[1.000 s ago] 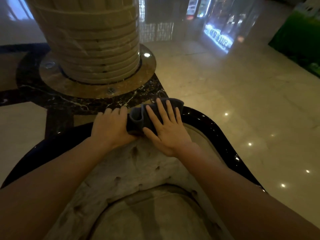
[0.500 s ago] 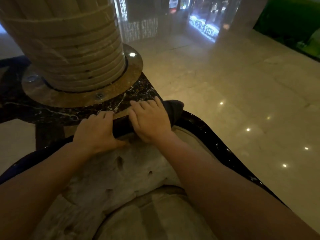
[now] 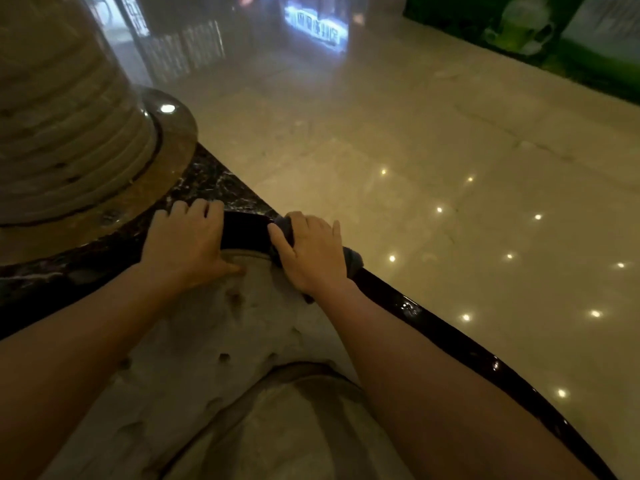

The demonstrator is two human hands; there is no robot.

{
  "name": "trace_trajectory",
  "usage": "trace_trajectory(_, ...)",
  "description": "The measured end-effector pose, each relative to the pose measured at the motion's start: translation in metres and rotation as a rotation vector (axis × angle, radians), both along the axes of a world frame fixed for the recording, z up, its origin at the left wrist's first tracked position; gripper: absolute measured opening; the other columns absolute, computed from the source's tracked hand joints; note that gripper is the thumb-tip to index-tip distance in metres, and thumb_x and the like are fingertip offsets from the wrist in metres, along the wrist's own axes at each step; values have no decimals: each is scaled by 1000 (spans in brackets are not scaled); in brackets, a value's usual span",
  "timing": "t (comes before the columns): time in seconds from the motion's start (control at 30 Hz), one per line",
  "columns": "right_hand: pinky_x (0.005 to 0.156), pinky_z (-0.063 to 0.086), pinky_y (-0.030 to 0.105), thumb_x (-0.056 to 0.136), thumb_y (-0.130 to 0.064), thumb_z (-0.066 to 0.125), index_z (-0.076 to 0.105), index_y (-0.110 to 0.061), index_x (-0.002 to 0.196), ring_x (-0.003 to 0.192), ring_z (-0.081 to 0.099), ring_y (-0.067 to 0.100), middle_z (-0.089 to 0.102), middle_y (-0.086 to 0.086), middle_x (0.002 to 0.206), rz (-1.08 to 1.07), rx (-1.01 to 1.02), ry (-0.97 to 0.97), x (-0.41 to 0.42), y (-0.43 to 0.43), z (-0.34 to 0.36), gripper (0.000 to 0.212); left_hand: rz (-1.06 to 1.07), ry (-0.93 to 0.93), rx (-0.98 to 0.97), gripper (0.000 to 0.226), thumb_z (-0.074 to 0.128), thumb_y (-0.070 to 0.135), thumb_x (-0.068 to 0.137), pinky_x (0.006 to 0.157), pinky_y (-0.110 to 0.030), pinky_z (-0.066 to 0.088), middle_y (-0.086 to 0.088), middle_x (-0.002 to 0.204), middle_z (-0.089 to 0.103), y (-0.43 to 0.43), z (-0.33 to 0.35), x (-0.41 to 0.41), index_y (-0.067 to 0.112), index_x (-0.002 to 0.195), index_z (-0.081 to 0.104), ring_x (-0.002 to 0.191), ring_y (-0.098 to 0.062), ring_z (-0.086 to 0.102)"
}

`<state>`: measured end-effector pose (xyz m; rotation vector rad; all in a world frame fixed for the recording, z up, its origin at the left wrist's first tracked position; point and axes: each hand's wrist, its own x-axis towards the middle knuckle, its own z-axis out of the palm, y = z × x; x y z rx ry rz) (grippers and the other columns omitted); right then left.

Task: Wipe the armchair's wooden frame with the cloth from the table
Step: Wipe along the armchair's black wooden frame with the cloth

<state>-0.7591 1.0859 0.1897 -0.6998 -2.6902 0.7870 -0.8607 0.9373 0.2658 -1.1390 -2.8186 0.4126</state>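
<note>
The armchair's glossy dark wooden frame [image 3: 433, 334] curves around the top of its pale tufted backrest [image 3: 221, 334]. My right hand [image 3: 311, 254] presses a dark grey cloth [image 3: 353, 259] onto the frame's top right bend; only the cloth's ends show beside my fingers and under my wrist. My left hand [image 3: 187, 240] rests on the frame's top just to the left, fingers curled over its far edge, thumb on the upholstery. A bare stretch of frame [image 3: 244, 228] lies between the two hands.
A wide ribbed stone column [image 3: 65, 133] on a round brown base ring [image 3: 166, 157] stands close behind the chair at the left, set in dark marble flooring [image 3: 214, 181]. Polished beige floor [image 3: 450, 168] spreads to the right. A green panel [image 3: 540, 32] lines the far right.
My right hand has slid the cloth to the right along the frame's top, onto the right bend. My left hand stays on the frame. The view has turned to the right.
</note>
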Motion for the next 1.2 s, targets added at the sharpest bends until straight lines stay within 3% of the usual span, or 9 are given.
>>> trace_trajectory(0.13,116,18,63,97,-67,19,46,-23,133,122,50,35,59,8,130,-108,55,-153,56,21,-34,63,-181,-7,-242,111,76,66,63,105,-47,39,-8,149,41,44,-10,10,23,151,23,132,-32,42)
trace_trajectory(0.23,118,14,62,94,-70,20,35,-23,144,128,43,37,50,11,138,-111,97,-195,78,20,-43,70,-215,-31,-371,107,77,48,73,111,-50,33,-12,155,30,69,-16,21,24,155,13,139,-38,32)
trace_trajectory(0.33,122,8,57,93,-71,21,15,-21,156,139,29,39,36,14,151,-72,158,-229,101,19,-50,81,-242,-19,-466,106,75,46,74,115,-55,26,-16,157,24,92,-27,46,25,155,10,142,-41,25)
trace_trajectory(0.5,124,1,52,94,-72,29,-2,-19,160,152,4,38,15,18,164,-20,182,-295,159,41,-68,89,-334,-39,-505,111,73,54,71,115,-63,15,-17,157,24,128,-67,106,21,155,10,144,-42,21)
trace_trajectory(0.73,122,-7,48,93,-69,35,-2,-17,159,154,-1,36,4,19,167,-72,202,-382,238,53,-75,92,-351,-161,-460,113,72,45,79,120,-62,1,-18,163,10,161,-104,184,20,158,-4,150,-43,6)
trace_trajectory(0.8,122,-4,47,94,-66,37,-1,-16,159,154,3,36,5,19,167,-90,232,-384,256,51,-72,90,-375,-193,-384,108,70,42,80,120,-61,4,-17,161,15,162,-108,208,20,158,-1,149,-42,11)
trace_trajectory(0.87,124,3,49,94,-62,41,3,-15,159,152,10,36,10,20,167,-195,166,-496,343,53,-76,89,-546,-311,-402,100,69,40,81,121,-59,8,-17,157,23,181,-130,292,18,157,8,146,-40,18)
trace_trajectory(0.97,124,8,51,93,-61,44,6,-15,160,150,16,38,14,20,166,-192,192,-469,347,57,-77,89,-520,-358,-267,87,65,46,83,120,-57,12,-16,152,35,186,-130,285,15,152,23,142,-39,27)
trace_trajectory(1.2,124,3,54,94,-67,34,-5,-22,160,154,-3,36,-2,19,168,-242,181,-463,393,48,-86,88,-549,-672,-65,67,29,49,80,116,-50,13,-10,137,56,205,-116,296,21,136,55,131,-33,41)
